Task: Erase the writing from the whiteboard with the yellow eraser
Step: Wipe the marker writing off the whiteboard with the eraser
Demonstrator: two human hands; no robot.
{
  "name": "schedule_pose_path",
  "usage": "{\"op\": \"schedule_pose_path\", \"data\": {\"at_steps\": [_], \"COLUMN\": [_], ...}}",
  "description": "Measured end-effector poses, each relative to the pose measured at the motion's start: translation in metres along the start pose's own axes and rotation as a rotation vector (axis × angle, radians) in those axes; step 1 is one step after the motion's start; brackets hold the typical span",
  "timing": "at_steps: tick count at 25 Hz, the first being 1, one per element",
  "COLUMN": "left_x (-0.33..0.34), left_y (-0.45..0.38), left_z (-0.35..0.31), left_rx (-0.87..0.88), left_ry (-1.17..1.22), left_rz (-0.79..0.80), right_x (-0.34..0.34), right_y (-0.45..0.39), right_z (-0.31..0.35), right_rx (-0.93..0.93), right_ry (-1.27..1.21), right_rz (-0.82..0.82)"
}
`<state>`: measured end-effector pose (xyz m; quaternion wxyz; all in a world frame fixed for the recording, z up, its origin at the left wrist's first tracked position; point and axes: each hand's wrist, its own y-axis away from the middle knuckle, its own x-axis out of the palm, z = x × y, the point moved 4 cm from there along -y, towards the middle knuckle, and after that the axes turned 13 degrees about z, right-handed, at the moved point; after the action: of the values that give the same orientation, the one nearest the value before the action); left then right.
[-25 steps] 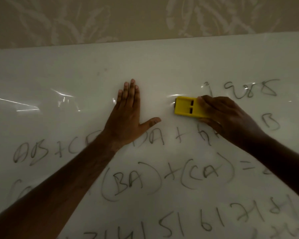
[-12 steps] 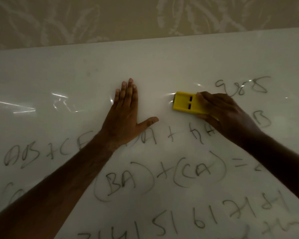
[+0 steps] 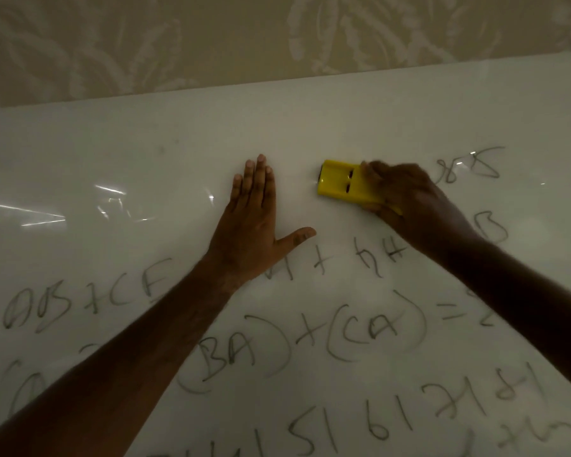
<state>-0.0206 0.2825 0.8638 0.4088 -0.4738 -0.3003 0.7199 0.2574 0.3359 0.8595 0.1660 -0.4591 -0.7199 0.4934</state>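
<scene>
The right hand (image 3: 419, 206) grips the yellow eraser (image 3: 343, 184), pressed to the whiteboard (image 3: 310, 127) for wiping. The left hand (image 3: 254, 225) lies flat, fingers extended, likely bracing.

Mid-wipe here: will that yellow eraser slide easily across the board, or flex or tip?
The yellow plastic block eraser looks rigid, so flexing seems unlikely. It lies flat and low under the right hand, so probably won't tip. The glossy whiteboard likely lets it glide.
</scene>
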Motion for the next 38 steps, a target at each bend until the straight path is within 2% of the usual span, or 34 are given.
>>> {"op": "schedule_pose_path", "data": {"at_steps": [2, 5, 11, 14, 18, 24, 27, 31, 33, 38], "left_x": [0.0, 0.0, 0.001, 0.002, 0.003, 0.004, 0.005, 0.005, 0.006, 0.007], "left_y": [0.0, 0.0, -0.005, -0.007, -0.008, -0.009, -0.012, -0.013, -0.013, -0.016], "left_z": [-0.002, -0.005, -0.016, -0.017, -0.017, -0.027, -0.036, -0.039, -0.039, -0.05], "left_rx": [0.002, 0.002, 0.008, 0.016, 0.026, 0.014, 0.008, 0.017, 0.024, 0.021], "left_ry": [-0.001, 0.015, 0.018, 0.02, 0.01, 0.006, 0.02, 0.021, 0.028, 0.028], "left_rz": [-0.003, 0.029, 0.027, 0.02, 0.007, -0.003, 0.021, 0.008, 0.017, 0.029], "right_x": [0.0, -0.011, -0.022, -0.013, -0.015, -0.042, -0.033, -0.024, -0.029, -0.046], "right_y": [0.033, 0.059, 0.007, 0.01, 0.062, 0.048, 0.039, 0.083, 0.102, 0.078], "right_z": [0.005, -0.024, -0.082, -0.062, -0.055, -0.118, -0.109, -0.078, -0.086, -0.129], "right_rx": [-0.038, 0.016, 0.217, 0.146, 0.015, 0.176, 0.234, 0.149, 0.157, 0.413], "right_ry": [0.032, 0.099, 0.017, 0.009, 0.072, 0.105, 0.052, 0.061, 0.079, 0.019], "right_rz": [0.027, 0.02, -0.003, -0.024, 0.054, 0.029, 0.012, 0.051, 0.073, -0.009]}}
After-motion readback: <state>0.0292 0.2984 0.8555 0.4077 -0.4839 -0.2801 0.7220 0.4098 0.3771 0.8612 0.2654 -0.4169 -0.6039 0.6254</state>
